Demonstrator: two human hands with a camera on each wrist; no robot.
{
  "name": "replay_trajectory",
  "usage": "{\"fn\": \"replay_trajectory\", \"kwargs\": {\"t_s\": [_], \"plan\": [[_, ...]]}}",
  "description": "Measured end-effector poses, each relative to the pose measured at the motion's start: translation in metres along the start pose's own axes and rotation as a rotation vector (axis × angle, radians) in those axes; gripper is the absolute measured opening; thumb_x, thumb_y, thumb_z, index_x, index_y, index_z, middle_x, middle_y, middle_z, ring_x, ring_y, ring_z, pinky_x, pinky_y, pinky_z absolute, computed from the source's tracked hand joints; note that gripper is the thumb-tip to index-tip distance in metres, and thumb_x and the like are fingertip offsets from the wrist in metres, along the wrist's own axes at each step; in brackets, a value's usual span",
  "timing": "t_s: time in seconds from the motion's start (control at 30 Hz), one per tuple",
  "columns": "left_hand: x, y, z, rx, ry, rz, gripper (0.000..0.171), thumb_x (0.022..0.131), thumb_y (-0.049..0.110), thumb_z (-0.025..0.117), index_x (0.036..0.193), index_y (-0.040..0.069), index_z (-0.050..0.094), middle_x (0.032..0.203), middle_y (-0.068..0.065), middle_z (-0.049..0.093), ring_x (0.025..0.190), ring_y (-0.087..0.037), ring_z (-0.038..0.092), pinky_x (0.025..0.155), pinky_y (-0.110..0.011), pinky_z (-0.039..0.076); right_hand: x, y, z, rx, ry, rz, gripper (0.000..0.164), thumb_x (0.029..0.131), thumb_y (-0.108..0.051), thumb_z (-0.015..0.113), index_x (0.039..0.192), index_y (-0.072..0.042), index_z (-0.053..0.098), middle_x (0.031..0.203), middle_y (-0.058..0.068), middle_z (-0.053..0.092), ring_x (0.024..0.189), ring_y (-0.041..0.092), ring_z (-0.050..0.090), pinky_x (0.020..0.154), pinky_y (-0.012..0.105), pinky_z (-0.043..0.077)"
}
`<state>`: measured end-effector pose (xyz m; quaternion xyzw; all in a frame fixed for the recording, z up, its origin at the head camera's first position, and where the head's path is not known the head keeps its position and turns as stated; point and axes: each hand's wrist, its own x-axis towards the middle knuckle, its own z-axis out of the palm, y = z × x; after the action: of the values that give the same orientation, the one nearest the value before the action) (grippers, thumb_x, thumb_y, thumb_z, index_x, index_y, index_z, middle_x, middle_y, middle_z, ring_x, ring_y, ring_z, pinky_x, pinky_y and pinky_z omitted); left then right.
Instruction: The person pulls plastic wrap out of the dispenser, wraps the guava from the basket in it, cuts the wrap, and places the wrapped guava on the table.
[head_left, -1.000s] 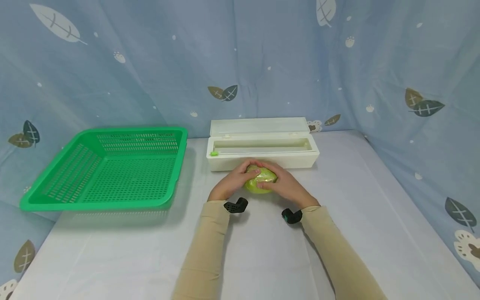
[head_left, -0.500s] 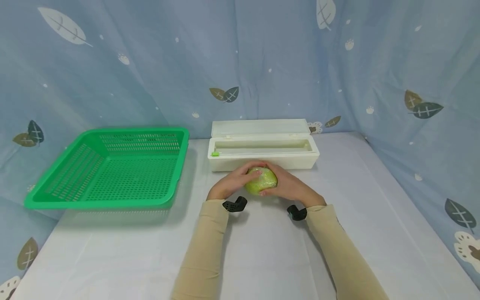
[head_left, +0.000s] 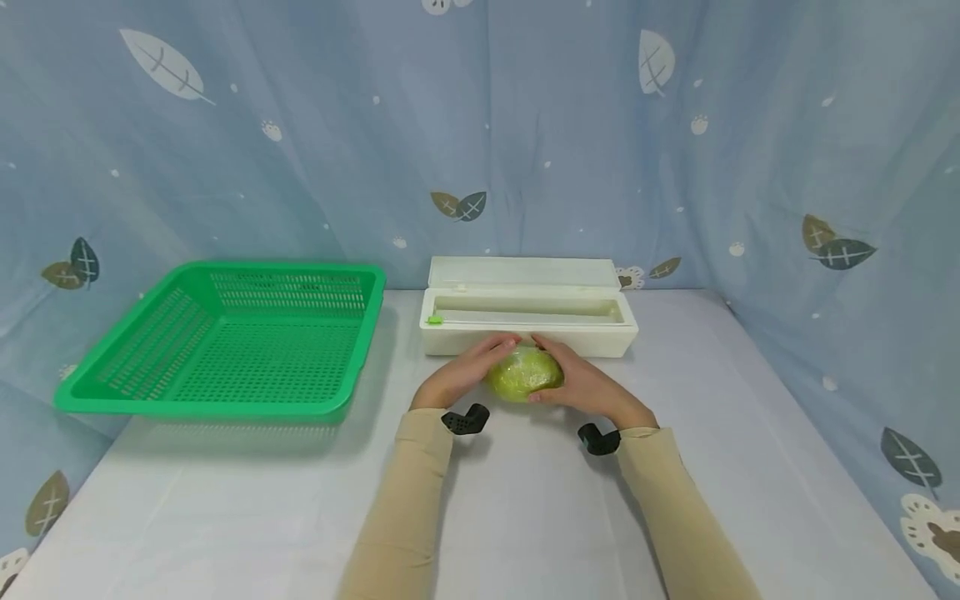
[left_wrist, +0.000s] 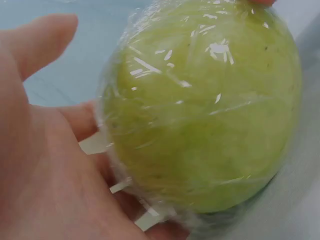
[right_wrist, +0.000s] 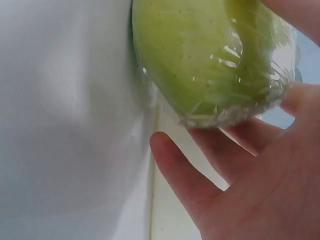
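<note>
A yellow-green fruit (head_left: 525,373) wrapped in clear cling film sits on the white table, just in front of the film dispenser; its exact kind is hard to tell. My right hand (head_left: 592,385) holds it from the right, thumb at its near side and fingers round its far side. On the left, my left hand (head_left: 459,375) has its fingers loosely extended along the wrapped fruit. In the left wrist view, the left thumb (left_wrist: 47,42) stands apart from the film. Wrinkled film gathers at the fruit's lower end (right_wrist: 215,117) in the right wrist view.
Behind the hands stands a white cling film dispenser (head_left: 525,339), its lid (head_left: 525,272) raised and a green slider (head_left: 435,320) at its left. A green plastic basket (head_left: 217,408) stands at the left. A patterned blue curtain (head_left: 315,150) hangs behind the table.
My left thumb has come off the fruit and the left fingers have loosened. The right hand has shifted slightly right and round the fruit's side. The head view has tilted upward a little.
</note>
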<state>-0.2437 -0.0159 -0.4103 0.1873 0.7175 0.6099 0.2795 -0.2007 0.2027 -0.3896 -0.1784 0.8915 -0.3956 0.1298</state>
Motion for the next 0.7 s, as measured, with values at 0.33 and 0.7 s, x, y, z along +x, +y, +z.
{"fn": "replay_trajectory", "kwargs": {"t_s": [0.33,0.7], "plan": [[-0.001,0.004,-0.018,0.137,0.059,-0.054,0.045,0.087,0.053,0.044,0.126,0.030,0.044,0.127,0.009,0.043,0.117,-0.014,0.041,0.093,-0.038,0.035,0.003,0.007,-0.012,0.050,-0.016,0.025,0.088,0.072,-0.045,0.070,0.142,-0.027,0.019,0.142,-0.005,0.023,0.125,0.020,0.030,0.096,0.045,0.031],[-0.032,0.048,-0.028,0.589,0.255,-0.052,0.055,0.087,0.054,0.043,0.133,0.022,0.039,0.131,-0.002,0.043,0.117,-0.022,0.043,0.092,-0.041,0.036,-0.019,-0.006,-0.054,-0.103,0.156,0.106,0.073,0.084,-0.054,0.049,0.143,-0.027,0.016,0.144,0.005,0.021,0.130,0.028,0.021,0.098,0.052,0.024]]}}
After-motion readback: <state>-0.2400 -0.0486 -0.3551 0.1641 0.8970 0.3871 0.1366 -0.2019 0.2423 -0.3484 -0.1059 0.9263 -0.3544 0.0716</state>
